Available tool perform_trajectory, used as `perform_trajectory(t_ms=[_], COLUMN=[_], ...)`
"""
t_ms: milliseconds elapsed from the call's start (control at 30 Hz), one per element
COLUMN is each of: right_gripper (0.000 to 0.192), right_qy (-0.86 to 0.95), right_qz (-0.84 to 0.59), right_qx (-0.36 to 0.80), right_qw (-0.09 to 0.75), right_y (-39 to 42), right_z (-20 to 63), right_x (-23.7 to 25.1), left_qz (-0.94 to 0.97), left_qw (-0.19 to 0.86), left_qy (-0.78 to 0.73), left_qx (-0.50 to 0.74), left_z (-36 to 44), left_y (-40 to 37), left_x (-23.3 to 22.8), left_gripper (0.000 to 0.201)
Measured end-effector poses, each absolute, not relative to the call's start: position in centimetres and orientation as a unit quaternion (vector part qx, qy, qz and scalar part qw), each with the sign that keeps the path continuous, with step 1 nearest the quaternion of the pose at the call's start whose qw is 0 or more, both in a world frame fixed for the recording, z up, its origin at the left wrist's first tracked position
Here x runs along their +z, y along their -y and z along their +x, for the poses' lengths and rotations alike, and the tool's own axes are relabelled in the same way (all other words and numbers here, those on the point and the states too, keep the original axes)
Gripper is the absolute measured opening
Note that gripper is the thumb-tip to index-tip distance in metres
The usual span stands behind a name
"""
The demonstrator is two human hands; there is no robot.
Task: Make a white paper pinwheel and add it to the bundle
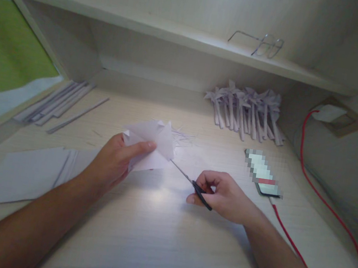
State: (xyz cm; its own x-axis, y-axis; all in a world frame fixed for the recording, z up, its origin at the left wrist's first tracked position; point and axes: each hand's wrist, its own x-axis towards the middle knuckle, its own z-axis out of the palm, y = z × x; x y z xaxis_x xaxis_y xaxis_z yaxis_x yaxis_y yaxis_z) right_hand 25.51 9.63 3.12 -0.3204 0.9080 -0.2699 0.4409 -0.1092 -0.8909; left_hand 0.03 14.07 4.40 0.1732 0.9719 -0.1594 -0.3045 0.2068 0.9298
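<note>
My left hand [119,156] is closed on a folded white sheet of paper [150,136], thumb on top, holding it above the desk. In my right hand [220,193] is a pair of scissors [202,195] with black handles, my fingers in the loops. Their thin metal blades point left and meet the paper's right edge. Whether the blades are parted cannot be made out. Behind the paper lie thin white paper strips [183,138] in a small heap.
White paper sheets [26,174] lie at left, with rolled paper sticks [60,102] behind. Several paper pinwheels [245,110] are piled at back right. A phone [263,172] with a red cable [323,198] lies at right. Glasses [261,43] rest on the shelf [179,34].
</note>
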Motion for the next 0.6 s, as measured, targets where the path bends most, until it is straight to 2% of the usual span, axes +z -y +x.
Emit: perform_trajectory(t_ms=[200, 267, 400, 600], right_gripper=[0.036, 0.037, 0.038, 0.034], right_qy=[0.623, 0.615, 0.589, 0.583], right_qz=[-0.557, -0.575, -0.572, -0.567], right_qx=[0.516, 0.493, 0.458, 0.447], right_qw=[0.189, 0.22, 0.341, 0.374], right_y=[-10.1, -10.5, -10.9, -10.5], right_z=[26.1, 26.5, 26.9, 26.4], right_x=[3.1, 2.9, 2.4, 2.4], left_qz=[0.426, 0.456, 0.525, 0.592], left_qw=[0.608, 0.58, 0.582, 0.579], left_qy=[-0.449, -0.47, -0.489, -0.471], left_qx=[0.498, 0.485, 0.383, 0.305], left_z=[-0.7, -0.9, -1.0, -0.5], left_y=[-14.5, -14.6, -14.5, -14.1], left_x=[3.6, 3.2, 3.0, 3.6], left_gripper=[0.024, 0.025, 0.026, 0.021])
